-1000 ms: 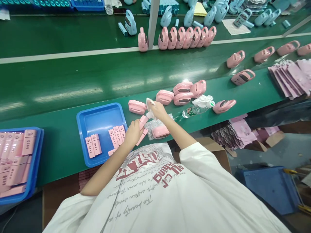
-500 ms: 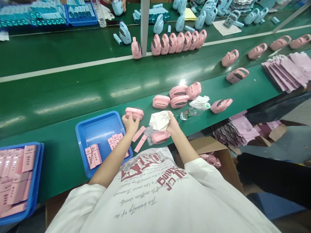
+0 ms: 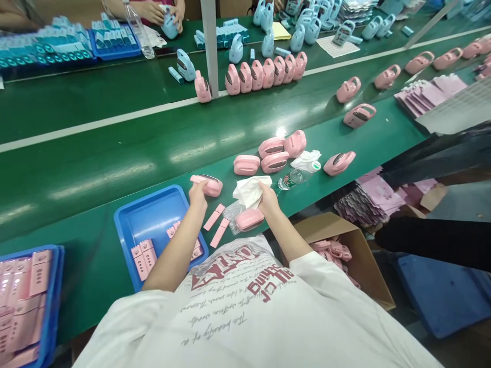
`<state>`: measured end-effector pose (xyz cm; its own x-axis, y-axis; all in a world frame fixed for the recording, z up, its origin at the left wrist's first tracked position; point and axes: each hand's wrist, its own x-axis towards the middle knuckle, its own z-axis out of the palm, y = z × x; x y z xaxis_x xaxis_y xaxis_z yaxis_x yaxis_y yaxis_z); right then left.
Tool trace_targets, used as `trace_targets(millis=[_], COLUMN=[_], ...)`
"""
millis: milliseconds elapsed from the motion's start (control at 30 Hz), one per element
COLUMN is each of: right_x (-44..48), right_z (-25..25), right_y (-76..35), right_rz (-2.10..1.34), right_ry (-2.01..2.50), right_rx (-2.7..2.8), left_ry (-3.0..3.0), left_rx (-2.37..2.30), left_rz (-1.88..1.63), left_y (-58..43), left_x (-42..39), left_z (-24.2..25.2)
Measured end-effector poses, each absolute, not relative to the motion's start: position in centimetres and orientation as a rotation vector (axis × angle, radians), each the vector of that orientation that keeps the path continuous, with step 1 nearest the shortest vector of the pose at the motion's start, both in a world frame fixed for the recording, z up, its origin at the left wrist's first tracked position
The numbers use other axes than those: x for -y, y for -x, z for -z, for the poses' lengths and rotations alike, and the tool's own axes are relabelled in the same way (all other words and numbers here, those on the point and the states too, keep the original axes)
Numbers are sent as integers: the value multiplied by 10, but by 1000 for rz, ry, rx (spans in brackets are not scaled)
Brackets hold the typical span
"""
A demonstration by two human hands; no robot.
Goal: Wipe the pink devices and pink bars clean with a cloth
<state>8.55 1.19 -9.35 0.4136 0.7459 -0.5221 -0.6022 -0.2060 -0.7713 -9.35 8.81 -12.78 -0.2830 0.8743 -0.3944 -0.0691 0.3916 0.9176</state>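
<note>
My left hand (image 3: 198,196) grips a pink plastic device with a handle (image 3: 213,186), tilted above the green bench. In my right hand (image 3: 268,199) is a crumpled white cloth (image 3: 247,191). Just below the cloth lies another pink device (image 3: 249,220), beside a piece of clear bubble wrap (image 3: 233,214). Two slim pink bars (image 3: 219,232) rest between my forearms. Beyond my hands stands a small group of pink devices (image 3: 274,162). A clear bottle with a green cap (image 3: 297,179) lies to the right of the cloth.
A blue tray (image 3: 153,197) holding pink bars sits left of my forearm, with a fuller blue tray (image 3: 57,286) farther left. An open cardboard box (image 3: 326,223) of pink parts is below the bench at right. Across the bench, a person's hands (image 3: 176,18) hold a blue device.
My left hand has turned the pink device, so its dark window now shows. The cloth in my right hand has shifted slightly. The whole view has moved a little.
</note>
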Motion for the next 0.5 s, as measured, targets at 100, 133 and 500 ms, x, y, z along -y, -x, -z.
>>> trace_targets(millis=[100,133,500], right_x=[-12,-11,1], right_z=[88,84,29], right_y=[-79,-72,-9], right_rz=[-1109,-1104,-945], right_ry=[1320,1316,918], right_rx=[343,429,1720], left_ry=[-640,-617,-708], left_rx=[-1419,-1353,-1040], left_rz=[-1150,-1175,-1119], left_y=[111,116,140], left_x=[-69,-62,-24], left_z=[106,96,-3])
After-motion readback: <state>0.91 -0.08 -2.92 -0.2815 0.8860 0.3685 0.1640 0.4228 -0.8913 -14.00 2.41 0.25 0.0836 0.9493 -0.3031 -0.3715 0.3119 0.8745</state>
